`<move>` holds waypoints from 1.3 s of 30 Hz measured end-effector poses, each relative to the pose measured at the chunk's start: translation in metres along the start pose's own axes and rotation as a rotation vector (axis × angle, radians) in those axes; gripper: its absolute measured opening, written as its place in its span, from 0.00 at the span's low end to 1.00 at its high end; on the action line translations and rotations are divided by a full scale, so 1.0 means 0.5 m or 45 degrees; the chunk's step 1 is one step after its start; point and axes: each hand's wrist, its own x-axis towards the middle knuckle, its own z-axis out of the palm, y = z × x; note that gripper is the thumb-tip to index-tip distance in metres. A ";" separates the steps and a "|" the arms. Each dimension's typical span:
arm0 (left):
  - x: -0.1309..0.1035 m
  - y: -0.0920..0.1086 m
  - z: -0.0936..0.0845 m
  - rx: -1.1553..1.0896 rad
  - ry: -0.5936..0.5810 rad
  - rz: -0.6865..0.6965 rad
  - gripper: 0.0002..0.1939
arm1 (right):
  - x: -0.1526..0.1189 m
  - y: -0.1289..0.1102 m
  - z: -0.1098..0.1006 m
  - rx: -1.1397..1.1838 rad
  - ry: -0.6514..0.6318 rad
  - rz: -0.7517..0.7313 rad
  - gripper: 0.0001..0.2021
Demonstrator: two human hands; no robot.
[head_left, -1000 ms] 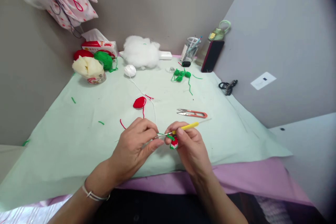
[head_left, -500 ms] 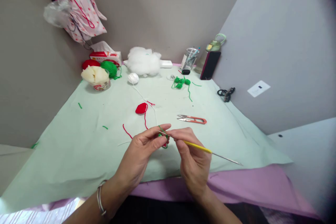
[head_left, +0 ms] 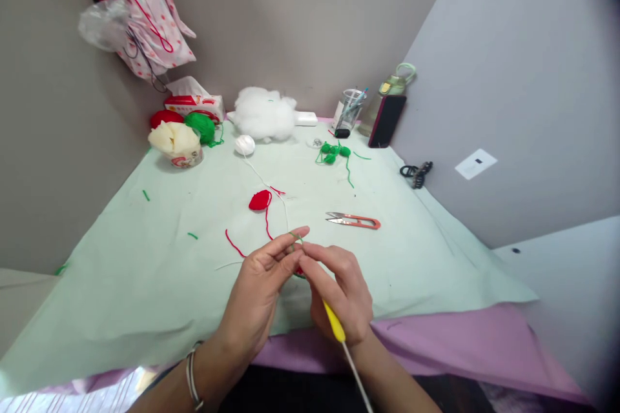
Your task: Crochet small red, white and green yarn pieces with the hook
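My left hand [head_left: 259,290] pinches a small red and green crochet piece [head_left: 299,272], mostly hidden behind the fingers. Green yarn [head_left: 293,236] runs over its raised index finger. In my right hand [head_left: 341,290] is a crochet hook with a yellow handle [head_left: 334,321], its metal rear end pointing down toward me. The fingertips of both hands meet at the piece, and the hook's working tip is largely covered there. Beyond the hands lie a small red yarn ball [head_left: 260,200] and a white strand that leads back to a white yarn ball [head_left: 245,145].
Orange-handled thread snips [head_left: 353,220] lie right of centre. Farther back are green crocheted bits [head_left: 334,152], white stuffing [head_left: 265,114], a tissue box [head_left: 196,105], a tub [head_left: 184,158], a green yarn ball [head_left: 202,127], a phone [head_left: 387,120] and a bottle [head_left: 375,110]. A hair clip [head_left: 417,174] sits at the right edge.
My right hand has turned, swinging the hook's rear end from pointing right to pointing down toward me. Its fingertips have moved left against the left hand, covering more of the crochet piece.
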 end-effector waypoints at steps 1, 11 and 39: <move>0.000 0.001 0.000 -0.033 -0.016 -0.039 0.17 | -0.003 0.002 0.002 -0.045 0.000 -0.015 0.19; 0.005 0.009 -0.012 -0.171 -0.185 -0.206 0.10 | 0.017 -0.007 -0.018 0.543 0.031 0.541 0.18; 0.018 0.039 -0.028 0.282 -0.234 -0.136 0.11 | 0.111 0.088 -0.053 -0.010 0.203 0.351 0.12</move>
